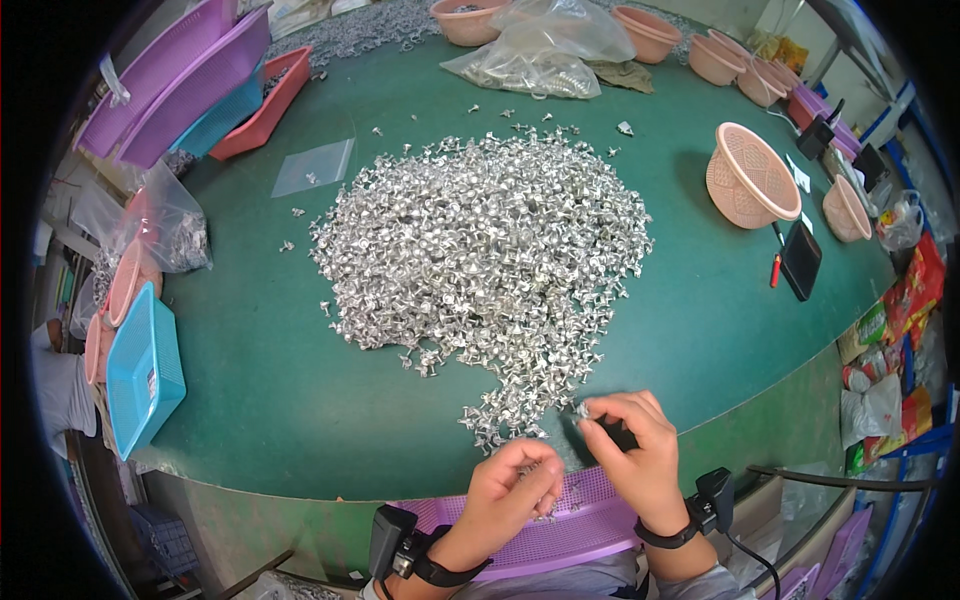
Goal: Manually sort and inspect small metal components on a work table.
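A large heap of small silvery metal parts (480, 240) lies on the green table, with a narrower tail of them reaching toward me. My right hand (638, 445) is just right of that tail, thumb and forefinger pinching one small metal part (582, 410). My left hand (513, 488) is curled closed over the table's front edge; whatever its fingers hold is hidden. Below both hands sits a purple perforated basket (590, 535), with a few metal parts in it near my left hand. Each wrist wears a black strap with a small device.
A blue basket (150, 370) stands at the left edge; purple baskets (190, 90) are stacked at the far left. On the right are a peach basket (750, 178), a black flat object (801, 260) and a red-handled tool (776, 270). A clear plastic bag (545, 50) lies behind the heap.
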Available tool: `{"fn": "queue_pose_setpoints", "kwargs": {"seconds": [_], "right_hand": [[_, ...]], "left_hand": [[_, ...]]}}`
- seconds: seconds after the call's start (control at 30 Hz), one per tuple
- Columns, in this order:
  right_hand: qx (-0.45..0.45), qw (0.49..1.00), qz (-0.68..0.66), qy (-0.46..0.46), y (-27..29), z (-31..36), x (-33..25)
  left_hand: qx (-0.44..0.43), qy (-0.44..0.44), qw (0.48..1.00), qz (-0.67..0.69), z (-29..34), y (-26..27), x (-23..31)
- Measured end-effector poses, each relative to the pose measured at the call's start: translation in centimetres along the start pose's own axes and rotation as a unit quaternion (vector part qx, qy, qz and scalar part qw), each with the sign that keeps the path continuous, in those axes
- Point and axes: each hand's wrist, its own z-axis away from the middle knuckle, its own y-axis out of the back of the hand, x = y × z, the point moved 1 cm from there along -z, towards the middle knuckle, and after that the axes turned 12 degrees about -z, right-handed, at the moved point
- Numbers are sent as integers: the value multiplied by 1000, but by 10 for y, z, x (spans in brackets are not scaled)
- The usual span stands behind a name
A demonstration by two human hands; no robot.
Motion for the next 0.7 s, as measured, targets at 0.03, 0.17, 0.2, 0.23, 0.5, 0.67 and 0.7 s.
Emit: {"fn": "queue_pose_setpoints", "kwargs": {"seconds": [0.03,0.17,0.2,0.23,0.5,0.67,0.7], "right_hand": [[-16,999,-42,-24,3,2,-3],[-41,986,-153,-56,9,12,-4],[-57,981,-177,-56,10,13,-5],[-72,975,-202,-57,10,13,-6],[-90,955,-271,-73,8,17,-5],[-107,949,-287,-69,9,19,-2],[-107,944,-303,-77,8,19,-3]], "left_hand": [[16,-15,1000,-5,0,0,0],[2,-20,999,-48,-1,-1,-1],[-6,-21,999,-47,0,-1,-3],[-14,-21,999,-45,0,-1,-4],[-14,-45,997,-69,2,-1,-1],[-31,-44,998,-45,3,-1,-1],[-37,-45,997,-41,3,-1,-1]]}}
